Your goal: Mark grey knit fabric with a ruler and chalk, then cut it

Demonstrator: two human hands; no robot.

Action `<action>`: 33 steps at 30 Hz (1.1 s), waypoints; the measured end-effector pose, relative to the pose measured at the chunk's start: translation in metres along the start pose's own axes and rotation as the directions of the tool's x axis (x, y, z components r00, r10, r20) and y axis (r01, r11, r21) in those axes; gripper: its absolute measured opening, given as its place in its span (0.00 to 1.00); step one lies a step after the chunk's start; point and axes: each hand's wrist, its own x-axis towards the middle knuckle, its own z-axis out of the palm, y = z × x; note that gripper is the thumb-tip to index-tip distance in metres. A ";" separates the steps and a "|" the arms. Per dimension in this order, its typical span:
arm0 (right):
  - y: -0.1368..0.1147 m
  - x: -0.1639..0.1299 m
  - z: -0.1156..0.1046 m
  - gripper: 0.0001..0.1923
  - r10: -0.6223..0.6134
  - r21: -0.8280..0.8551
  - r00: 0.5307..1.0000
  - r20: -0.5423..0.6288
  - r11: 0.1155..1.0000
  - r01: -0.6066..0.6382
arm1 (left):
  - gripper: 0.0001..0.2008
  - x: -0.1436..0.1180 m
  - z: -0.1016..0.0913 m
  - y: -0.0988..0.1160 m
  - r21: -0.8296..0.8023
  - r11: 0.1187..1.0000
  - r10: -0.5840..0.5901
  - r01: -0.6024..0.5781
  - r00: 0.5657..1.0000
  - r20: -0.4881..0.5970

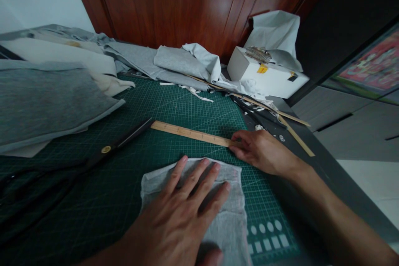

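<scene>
My left hand [182, 212] lies flat with fingers spread on a small piece of light grey fabric [232, 216], which rests on the green cutting mat [174, 108]. My right hand [262, 149] grips the right end of a wooden ruler [190, 133] that lies on the mat just beyond the fabric piece. Large black scissors [115, 145] lie on the mat to the left, their blade tips touching the ruler's left end.
Grey fabric is piled at the left [46, 104] and along the back [174, 64]. A white box [264, 75] stands at the back right before a wooden wall. Long wooden sticks [293, 131] lie at the mat's right edge, where the table ends.
</scene>
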 end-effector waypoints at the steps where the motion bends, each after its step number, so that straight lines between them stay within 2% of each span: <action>1: -0.002 -0.002 -0.001 0.12 -0.024 -0.053 1.000 -0.002 0.998 0.024 | 0.45 -0.002 0.001 0.000 0.002 1.000 0.017 -0.017 1.000 0.008; 6: -0.006 -0.005 0.006 0.12 -0.156 -0.357 0.984 -0.085 0.927 0.116 | 0.44 -0.005 0.000 0.003 0.002 1.000 0.016 -0.016 1.000 0.004; 11: 0.001 0.005 0.008 0.19 -0.211 -0.437 0.974 -0.085 0.886 0.154 | 0.42 -0.004 -0.008 0.004 -0.047 0.999 -0.007 0.009 1.000 0.030; 15: -0.005 -0.002 -0.005 0.19 -0.235 -0.367 0.962 -0.136 0.914 0.171 | 0.40 -0.003 -0.015 0.002 -0.089 0.996 -0.009 0.016 0.997 0.076; 18: -0.031 -0.022 -0.013 0.15 -0.242 -0.163 0.950 -0.197 0.964 0.212 | 0.39 -0.001 -0.017 0.002 -0.096 0.995 -0.013 0.021 0.996 0.088; 21: -0.061 -0.042 -0.007 0.19 -0.339 -0.014 0.921 -0.191 0.939 0.343 | 0.36 0.000 -0.015 0.004 -0.087 0.996 -0.005 0.012 0.997 0.072; 24: -0.078 -0.058 0.009 0.19 -0.400 0.004 0.888 -0.227 0.911 0.412 | 0.30 -0.002 -0.013 0.006 -0.069 0.997 -0.031 0.031 1.000 0.002; 27: -0.075 -0.069 0.022 0.19 -0.376 -0.031 0.893 -0.248 0.924 0.380 | 0.30 -0.003 -0.013 0.007 -0.069 0.997 -0.026 0.024 0.999 -0.027; 33: -0.053 -0.083 0.032 0.19 -0.287 -0.066 0.922 -0.261 0.958 0.279 | 0.35 -0.002 -0.009 0.008 -0.065 0.997 -0.037 0.038 0.999 0.010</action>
